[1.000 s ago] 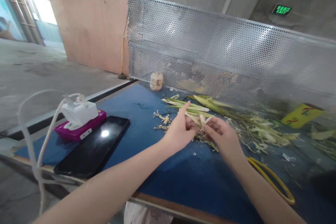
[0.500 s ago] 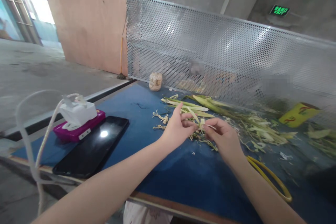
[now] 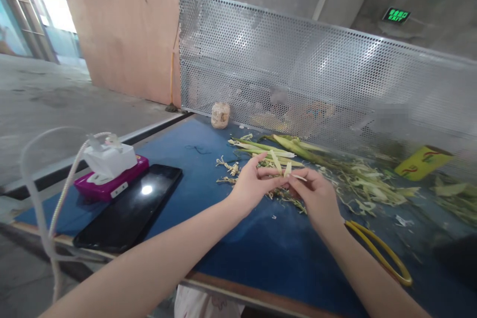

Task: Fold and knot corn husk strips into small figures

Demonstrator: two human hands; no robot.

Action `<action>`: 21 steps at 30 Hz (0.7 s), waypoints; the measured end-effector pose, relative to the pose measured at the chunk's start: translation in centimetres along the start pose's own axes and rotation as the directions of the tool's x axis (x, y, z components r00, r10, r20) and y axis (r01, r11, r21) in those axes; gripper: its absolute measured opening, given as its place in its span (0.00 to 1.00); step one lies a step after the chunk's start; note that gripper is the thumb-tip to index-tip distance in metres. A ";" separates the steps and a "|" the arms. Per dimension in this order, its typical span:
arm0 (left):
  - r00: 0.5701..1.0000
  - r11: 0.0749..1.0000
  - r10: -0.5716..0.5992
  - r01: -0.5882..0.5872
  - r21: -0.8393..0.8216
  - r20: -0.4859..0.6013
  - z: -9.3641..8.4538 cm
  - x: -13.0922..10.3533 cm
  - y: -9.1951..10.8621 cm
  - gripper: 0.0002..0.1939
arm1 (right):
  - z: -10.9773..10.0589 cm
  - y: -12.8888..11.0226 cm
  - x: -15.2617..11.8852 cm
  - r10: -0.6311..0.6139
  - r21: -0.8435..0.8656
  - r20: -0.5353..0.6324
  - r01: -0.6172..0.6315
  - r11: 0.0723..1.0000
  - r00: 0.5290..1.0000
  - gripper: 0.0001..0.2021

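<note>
Over the blue table, my left hand (image 3: pixel 254 182) and my right hand (image 3: pixel 316 193) meet at the fingertips. Both pinch a pale strip of corn husk (image 3: pixel 276 162), whose ends stick up and out between the fingers. Part of the strip is hidden behind the fingers. Just beyond my hands lie long green husk leaves (image 3: pixel 266 151). Below and around my fingers are thin shredded bits of husk (image 3: pixel 288 198). Small braided husk pieces (image 3: pixel 229 165) rest left of my left hand. Yellow-handled scissors (image 3: pixel 383 251) lie beside my right forearm, their blades mostly hidden by it.
A black phone (image 3: pixel 130 208) lies at the left, beside a magenta power strip (image 3: pixel 112 186) with a white charger (image 3: pixel 111 160) and cables. A whitish roll (image 3: pixel 220 116) stands at the back. A yellow tube (image 3: pixel 424 163) and husk scraps (image 3: pixel 368 184) are to the right. Perforated metal panel (image 3: pixel 316 59) behind.
My fingertips have come closer together around the husk strip, with the right hand shifting slightly left. A bit of the strip now stands up between them.
</note>
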State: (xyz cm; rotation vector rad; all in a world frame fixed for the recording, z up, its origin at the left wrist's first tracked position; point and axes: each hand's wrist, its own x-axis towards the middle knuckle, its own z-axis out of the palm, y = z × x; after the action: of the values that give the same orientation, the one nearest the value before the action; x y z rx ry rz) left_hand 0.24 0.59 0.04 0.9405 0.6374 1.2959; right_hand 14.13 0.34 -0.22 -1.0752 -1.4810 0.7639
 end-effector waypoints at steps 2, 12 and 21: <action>1.000 1.000 0.004 -0.004 -0.007 -0.025 -0.1 0.0 0.2 0.41 | 0.1 -0.2 -0.2 -0.049 -0.104 0.010 0.050 0.993 0.999 0.10; 0.999 0.984 0.024 -0.015 0.179 -0.044 -0.1 0.1 0.6 0.39 | -1.1 -0.2 -0.1 -0.695 -0.645 0.327 0.689 0.331 0.640 0.06; 0.966 0.834 0.159 -0.241 0.497 0.203 -0.9 -0.2 -0.4 0.39 | -1.0 0.0 0.2 -0.573 -0.494 0.187 0.580 0.648 0.798 0.09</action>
State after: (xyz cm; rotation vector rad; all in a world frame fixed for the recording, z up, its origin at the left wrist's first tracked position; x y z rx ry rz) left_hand -0.34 0.59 -0.78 1.5753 0.8026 1.2386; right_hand 15.12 0.40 0.05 -0.8857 -1.9688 -0.1219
